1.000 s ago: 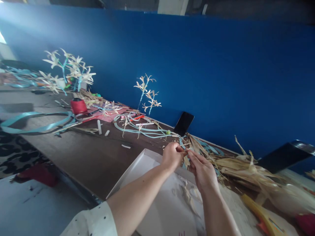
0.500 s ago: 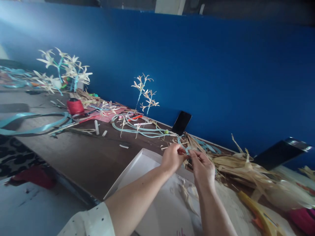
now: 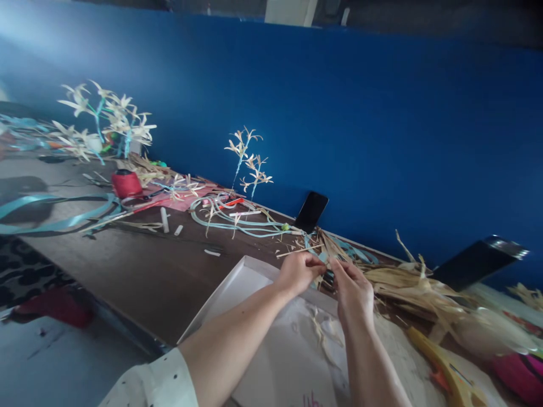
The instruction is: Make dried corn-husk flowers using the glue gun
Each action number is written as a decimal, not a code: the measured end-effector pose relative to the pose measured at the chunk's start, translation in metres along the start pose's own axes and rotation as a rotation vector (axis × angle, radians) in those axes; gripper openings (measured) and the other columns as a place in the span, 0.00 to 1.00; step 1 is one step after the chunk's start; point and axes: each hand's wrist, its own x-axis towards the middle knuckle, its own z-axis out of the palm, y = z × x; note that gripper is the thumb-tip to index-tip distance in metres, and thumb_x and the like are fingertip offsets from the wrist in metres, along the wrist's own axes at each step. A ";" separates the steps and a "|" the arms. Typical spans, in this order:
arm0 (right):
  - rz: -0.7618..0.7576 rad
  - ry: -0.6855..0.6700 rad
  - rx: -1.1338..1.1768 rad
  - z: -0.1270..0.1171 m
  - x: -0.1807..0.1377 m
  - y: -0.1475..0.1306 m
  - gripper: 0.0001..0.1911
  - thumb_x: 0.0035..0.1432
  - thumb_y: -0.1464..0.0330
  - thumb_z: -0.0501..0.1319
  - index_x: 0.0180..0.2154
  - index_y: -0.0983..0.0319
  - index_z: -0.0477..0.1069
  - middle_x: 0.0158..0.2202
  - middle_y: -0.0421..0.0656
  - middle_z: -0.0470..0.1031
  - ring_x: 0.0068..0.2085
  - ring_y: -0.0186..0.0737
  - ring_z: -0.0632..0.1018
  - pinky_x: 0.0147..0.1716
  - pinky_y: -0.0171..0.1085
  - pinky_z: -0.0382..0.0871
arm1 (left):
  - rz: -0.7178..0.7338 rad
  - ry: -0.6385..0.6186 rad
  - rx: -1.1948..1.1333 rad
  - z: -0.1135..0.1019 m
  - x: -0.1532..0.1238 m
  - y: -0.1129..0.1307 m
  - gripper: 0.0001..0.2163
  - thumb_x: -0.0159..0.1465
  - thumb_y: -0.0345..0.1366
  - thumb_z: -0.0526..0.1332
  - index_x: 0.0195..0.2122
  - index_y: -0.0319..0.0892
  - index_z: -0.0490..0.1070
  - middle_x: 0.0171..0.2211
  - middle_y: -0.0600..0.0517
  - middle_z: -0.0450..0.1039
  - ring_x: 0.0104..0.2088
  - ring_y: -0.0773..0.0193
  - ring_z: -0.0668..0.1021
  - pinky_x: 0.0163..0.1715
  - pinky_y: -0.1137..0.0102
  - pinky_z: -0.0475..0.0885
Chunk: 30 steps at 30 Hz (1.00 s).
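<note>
Pinching a tiny piece (image 3: 328, 265) (too small to name) with both left hand (image 3: 297, 274) and right hand (image 3: 355, 291), held it near the far rim of the white box (image 3: 271, 364). Apparently had flower sprigs (image 3: 241, 148) finished by the blue wall (image 3: 360, 113), but had loose husks (image 3: 407, 280) seemingly unworked.

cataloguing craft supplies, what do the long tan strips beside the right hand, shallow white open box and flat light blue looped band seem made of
Tan strips: probably dried husk, matte; creased, fibrous. White box: likely cardboard, smooth, matte; thin, straight walls. Light blue band: perhaps satin ribbon or plastic; soft sheen.
</note>
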 end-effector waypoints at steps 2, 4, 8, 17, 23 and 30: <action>0.039 -0.009 0.042 0.001 -0.001 -0.001 0.25 0.39 0.52 0.66 0.32 0.67 0.77 0.16 0.37 0.65 0.18 0.31 0.62 0.17 0.32 0.54 | 0.012 -0.001 0.016 0.000 0.000 -0.001 0.10 0.53 0.42 0.61 0.30 0.41 0.76 0.26 0.54 0.76 0.27 0.67 0.75 0.27 0.76 0.65; 0.076 -0.015 0.080 0.002 -0.003 -0.003 0.24 0.38 0.52 0.67 0.32 0.66 0.77 0.15 0.35 0.63 0.17 0.29 0.60 0.16 0.31 0.51 | 0.029 0.010 0.038 0.000 0.000 0.000 0.10 0.54 0.42 0.61 0.30 0.41 0.75 0.26 0.54 0.75 0.27 0.68 0.74 0.27 0.76 0.65; 0.085 -0.014 0.131 0.003 -0.006 -0.005 0.23 0.37 0.54 0.68 0.30 0.67 0.76 0.14 0.34 0.61 0.17 0.28 0.58 0.15 0.31 0.51 | 0.071 0.036 0.092 0.000 -0.002 0.001 0.08 0.55 0.40 0.60 0.28 0.42 0.74 0.25 0.54 0.75 0.26 0.68 0.74 0.27 0.76 0.65; 0.110 -0.013 0.112 0.003 -0.009 -0.009 0.23 0.37 0.55 0.69 0.32 0.66 0.77 0.16 0.36 0.65 0.17 0.28 0.59 0.14 0.30 0.48 | 0.116 0.103 0.188 -0.002 -0.003 0.006 0.06 0.55 0.37 0.60 0.26 0.43 0.74 0.25 0.55 0.75 0.28 0.68 0.75 0.27 0.76 0.64; 0.075 0.012 0.027 0.002 -0.011 -0.012 0.23 0.39 0.54 0.67 0.32 0.66 0.77 0.18 0.37 0.67 0.18 0.29 0.61 0.13 0.30 0.50 | 0.162 0.125 0.225 -0.003 -0.005 0.008 0.05 0.55 0.37 0.60 0.27 0.43 0.74 0.27 0.55 0.75 0.29 0.67 0.75 0.29 0.76 0.64; -0.056 -0.025 -0.195 -0.003 -0.001 -0.002 0.25 0.42 0.51 0.64 0.31 0.67 0.78 0.19 0.41 0.70 0.21 0.34 0.66 0.17 0.31 0.56 | 0.161 0.137 0.260 -0.003 -0.005 0.006 0.05 0.55 0.36 0.59 0.27 0.43 0.74 0.28 0.55 0.75 0.30 0.67 0.74 0.29 0.76 0.64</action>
